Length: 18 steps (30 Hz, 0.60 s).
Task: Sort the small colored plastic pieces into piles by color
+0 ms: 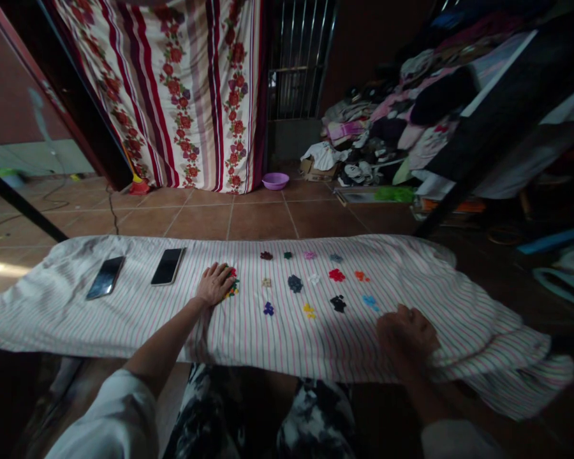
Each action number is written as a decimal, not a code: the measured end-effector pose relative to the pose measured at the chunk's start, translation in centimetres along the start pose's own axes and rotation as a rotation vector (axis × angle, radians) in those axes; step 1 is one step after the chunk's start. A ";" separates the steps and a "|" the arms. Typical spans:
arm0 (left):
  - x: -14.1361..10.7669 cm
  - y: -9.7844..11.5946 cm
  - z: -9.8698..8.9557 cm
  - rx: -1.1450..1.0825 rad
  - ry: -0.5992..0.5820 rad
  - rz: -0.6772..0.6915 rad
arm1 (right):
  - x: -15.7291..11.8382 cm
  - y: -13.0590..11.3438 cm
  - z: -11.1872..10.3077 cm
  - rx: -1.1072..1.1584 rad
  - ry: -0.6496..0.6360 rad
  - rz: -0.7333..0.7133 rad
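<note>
My left hand (214, 284) lies palm down with its fingers spread over a mixed pile of small coloured pieces (233, 291). Over at the right, my right hand (409, 330) is blurred above the striped cloth (344, 350), its fingers curled; whether it holds anything is hidden. Between the hands lie several small piles sorted by colour, among them red pieces (337, 275), black pieces (338, 303), yellow pieces (309, 310), dark blue pieces (268, 308), grey pieces (295, 284) and orange pieces (361, 276). The light blue pieces (370, 302) are nearest my right hand.
Two phones, one dark (105, 278) and one light-edged (168, 266), lie on the cloth's left part. Beyond the table are a purple basin (275, 181), a flowered curtain (186, 95) and a heap of clothes (387, 121). A dark post slants at the right.
</note>
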<state>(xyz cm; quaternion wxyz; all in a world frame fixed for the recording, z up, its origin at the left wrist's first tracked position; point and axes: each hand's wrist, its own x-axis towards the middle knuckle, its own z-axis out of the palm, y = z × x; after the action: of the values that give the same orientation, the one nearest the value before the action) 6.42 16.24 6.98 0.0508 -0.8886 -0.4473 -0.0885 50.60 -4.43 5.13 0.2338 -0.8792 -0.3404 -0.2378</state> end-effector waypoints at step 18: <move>-7.6 4.2 -1.7 0.075 0.224 -0.017 | 0.2 0.7 2.2 0.070 0.139 0.048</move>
<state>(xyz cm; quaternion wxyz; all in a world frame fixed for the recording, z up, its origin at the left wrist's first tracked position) 5.19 7.50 7.06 0.1328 -0.8667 -0.4494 -0.1710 51.79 -3.47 3.34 0.2932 -0.8598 -0.3102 -0.2802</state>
